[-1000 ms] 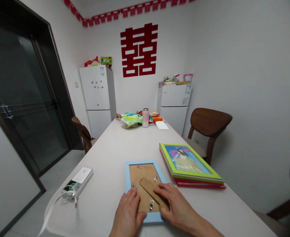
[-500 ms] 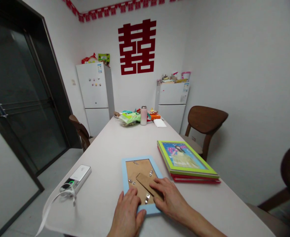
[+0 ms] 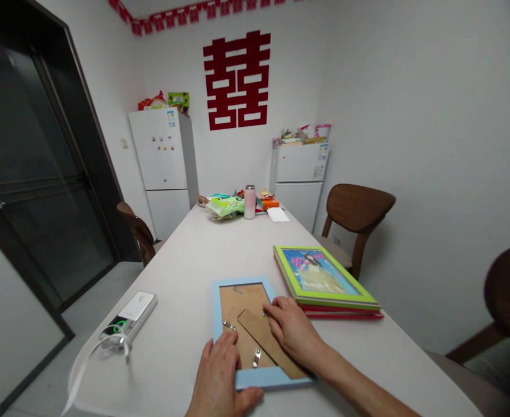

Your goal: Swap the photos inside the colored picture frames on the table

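Note:
A light blue picture frame [image 3: 217,307] lies face down on the table, its brown backing board [image 3: 233,301] showing. Small metal clips [image 3: 257,358] sit around the backing, and a brown stand leg [image 3: 263,339] slants across it. My left hand [image 3: 220,370] grips the lower left corner, fingers over the left side and thumb along the bottom rim. My right hand [image 3: 294,330] is closed with its fingertips at the right rim, over the clip there, which they mostly cover. Its palm hangs over the stand leg.
To the right lies a stack of frames, a green picture frame [image 3: 354,300] on top of a red one [image 3: 346,313]. A power bank [image 3: 133,310] with a white cable [image 3: 83,370] is at the left edge. A pink bottle [image 3: 250,202] and snack bags [image 3: 224,207] stand farther back. Chairs [image 3: 359,202] flank the table.
My right hand has left the stand leg and moved up to the clip at the right rim. The leg's lower end now shows over the bottom rim. My left thumb is stretched further along that rim.

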`<state>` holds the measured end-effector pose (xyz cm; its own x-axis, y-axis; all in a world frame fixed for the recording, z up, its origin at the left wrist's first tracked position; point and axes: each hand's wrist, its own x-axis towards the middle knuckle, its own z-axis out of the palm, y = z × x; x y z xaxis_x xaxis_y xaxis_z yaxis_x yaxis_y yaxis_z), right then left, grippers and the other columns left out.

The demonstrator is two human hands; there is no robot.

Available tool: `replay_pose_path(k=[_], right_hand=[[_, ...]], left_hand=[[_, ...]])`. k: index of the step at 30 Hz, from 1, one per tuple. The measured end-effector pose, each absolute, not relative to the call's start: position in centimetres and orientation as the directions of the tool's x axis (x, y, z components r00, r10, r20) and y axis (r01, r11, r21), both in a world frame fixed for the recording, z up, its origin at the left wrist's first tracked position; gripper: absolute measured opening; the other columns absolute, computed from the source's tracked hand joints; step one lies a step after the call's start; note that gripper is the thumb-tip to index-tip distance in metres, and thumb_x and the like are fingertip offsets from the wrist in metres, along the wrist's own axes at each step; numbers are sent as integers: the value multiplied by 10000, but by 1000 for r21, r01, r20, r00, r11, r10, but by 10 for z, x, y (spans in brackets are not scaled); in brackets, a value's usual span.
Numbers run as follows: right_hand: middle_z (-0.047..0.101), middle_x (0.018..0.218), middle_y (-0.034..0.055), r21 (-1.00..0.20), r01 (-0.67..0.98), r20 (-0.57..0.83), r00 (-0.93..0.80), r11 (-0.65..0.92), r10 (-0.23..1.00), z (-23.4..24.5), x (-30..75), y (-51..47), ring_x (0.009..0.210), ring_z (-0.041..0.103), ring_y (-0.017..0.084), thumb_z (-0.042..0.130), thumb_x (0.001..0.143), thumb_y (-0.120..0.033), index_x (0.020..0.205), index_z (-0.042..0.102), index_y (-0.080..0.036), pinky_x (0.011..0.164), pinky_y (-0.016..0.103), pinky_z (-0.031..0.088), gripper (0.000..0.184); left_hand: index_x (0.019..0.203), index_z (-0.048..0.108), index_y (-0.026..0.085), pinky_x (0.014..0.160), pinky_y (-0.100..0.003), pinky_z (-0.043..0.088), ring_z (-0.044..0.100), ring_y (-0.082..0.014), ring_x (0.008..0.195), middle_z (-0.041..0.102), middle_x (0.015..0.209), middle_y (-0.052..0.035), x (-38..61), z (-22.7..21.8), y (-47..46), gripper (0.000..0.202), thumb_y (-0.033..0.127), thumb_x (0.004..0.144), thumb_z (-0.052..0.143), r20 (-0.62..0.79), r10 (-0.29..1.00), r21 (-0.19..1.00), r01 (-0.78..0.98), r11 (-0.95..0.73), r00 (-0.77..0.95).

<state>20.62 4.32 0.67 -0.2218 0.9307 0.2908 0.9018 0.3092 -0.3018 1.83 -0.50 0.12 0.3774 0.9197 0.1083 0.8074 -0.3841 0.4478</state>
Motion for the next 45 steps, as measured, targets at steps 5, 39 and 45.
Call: replay_pose_path(k=[5, 39, 45], right_hand=[[497, 835, 80, -228, 933, 278, -212, 279, 937, 0, 206, 54, 822, 430, 179, 393, 728, -135, 768, 610, -144, 766, 276, 326, 221], [486, 984, 44, -297, 654, 231, -658, 696, 717, 12, 198, -8, 923, 394, 200, 531, 683, -294, 973, 547, -258, 811, 348, 308, 293], [511, 893, 26, -365, 670, 299, -573, 647, 763, 16, 188, 2, 854, 427, 170, 549, 651, -223, 906, 568, -229, 769, 318, 329, 256]], left_hand=[[837, 573, 164, 962, -448, 235, 371, -258, 1154, 459, 1230, -121, 19, 0, -5, 337, 324, 550, 648, 137, 926, 482, 793, -373, 353], [767, 546, 183, 935, -451, 326, 445, -262, 1085, 536, 1138, -91, 11, -14, -6, 264, 245, 541, 669, 282, 888, 505, 731, -460, 364], [691, 518, 188, 875, -389, 402, 490, -242, 1030, 566, 1082, -88, 12, -15, -4, 212, 236, 546, 665, 328, 867, 475, 727, -495, 375]])
